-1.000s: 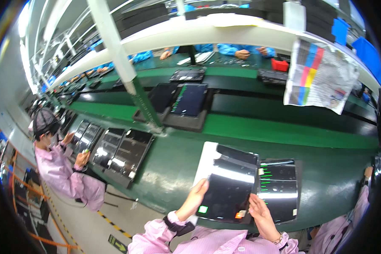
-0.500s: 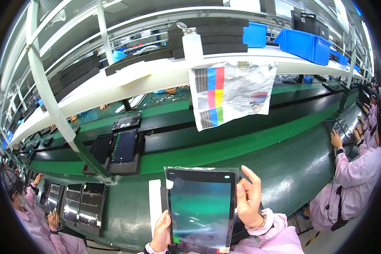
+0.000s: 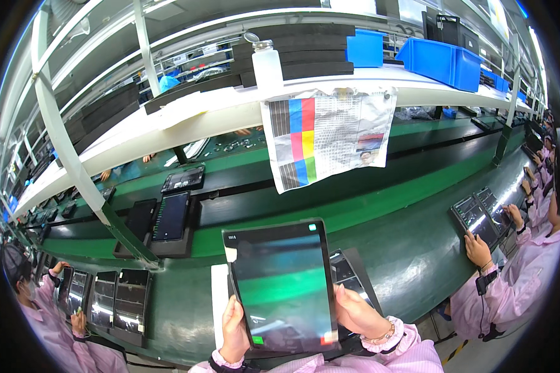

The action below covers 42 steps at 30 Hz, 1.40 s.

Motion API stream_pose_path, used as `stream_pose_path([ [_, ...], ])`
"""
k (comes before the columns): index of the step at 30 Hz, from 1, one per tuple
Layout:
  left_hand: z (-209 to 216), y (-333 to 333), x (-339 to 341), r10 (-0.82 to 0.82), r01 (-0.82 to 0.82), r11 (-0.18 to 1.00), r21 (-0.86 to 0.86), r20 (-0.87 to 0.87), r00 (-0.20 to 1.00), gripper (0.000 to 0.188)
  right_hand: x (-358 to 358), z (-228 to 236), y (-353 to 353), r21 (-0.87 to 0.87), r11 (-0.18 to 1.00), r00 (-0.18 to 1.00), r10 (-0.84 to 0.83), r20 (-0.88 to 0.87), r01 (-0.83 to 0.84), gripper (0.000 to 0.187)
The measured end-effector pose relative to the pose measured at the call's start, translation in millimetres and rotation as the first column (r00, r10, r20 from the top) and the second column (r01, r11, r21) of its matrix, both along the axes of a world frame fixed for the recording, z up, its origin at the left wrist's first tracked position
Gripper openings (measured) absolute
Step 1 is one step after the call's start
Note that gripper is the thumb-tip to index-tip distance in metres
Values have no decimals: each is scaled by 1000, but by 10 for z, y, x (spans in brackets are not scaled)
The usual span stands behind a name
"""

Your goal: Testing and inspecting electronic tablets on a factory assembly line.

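A tablet [image 3: 283,283] with a black frame is held upright in front of me, slightly tilted. Its lit screen shows a blurred green and grey picture, with small green and red patches at the lower corners. My left hand [image 3: 233,329] is closed on the tablet's lower left edge, thumb at the front. My right hand [image 3: 359,311] grips the lower right edge, its thumb against the frame. Behind the tablet, a black tray [image 3: 368,283] with a dark panel in it is partly hidden. A narrow white strip [image 3: 218,286] shows beside the tablet's left edge.
Trays of dark panels [image 3: 130,298] lie left, beside a person in pink. Another person's hand [image 3: 477,250] touches a panel tray at right. A printed sheet [image 3: 330,140] hangs from the white shelf [image 3: 218,112], which carries a bottle [image 3: 267,67] and blue bins [image 3: 442,62].
My right hand has come down from the tablet's upper right corner to grip its lower right edge. The tablet has risen and tilted. At right, the other person's panels have shifted toward me.
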<state>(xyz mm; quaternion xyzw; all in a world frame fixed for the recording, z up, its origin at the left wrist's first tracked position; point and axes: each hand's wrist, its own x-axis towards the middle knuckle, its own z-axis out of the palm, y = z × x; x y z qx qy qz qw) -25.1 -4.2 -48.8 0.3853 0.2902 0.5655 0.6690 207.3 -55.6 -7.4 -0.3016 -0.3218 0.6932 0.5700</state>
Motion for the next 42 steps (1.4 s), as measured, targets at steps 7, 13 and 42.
stream_pose_path([
  [7,317,418,362,-40,51,977,208,-56,998,36,230,254,366,223,929,948,-314,48,296,44],
  [13,251,739,510,-153,352,826,440,-427,891,45,549,302,863,367,854,924,-380,-46,370,37],
  [42,371,1044,698,-344,435,859,269,-325,881,34,827,435,1377,449,832,944,-304,-125,327,33],
])
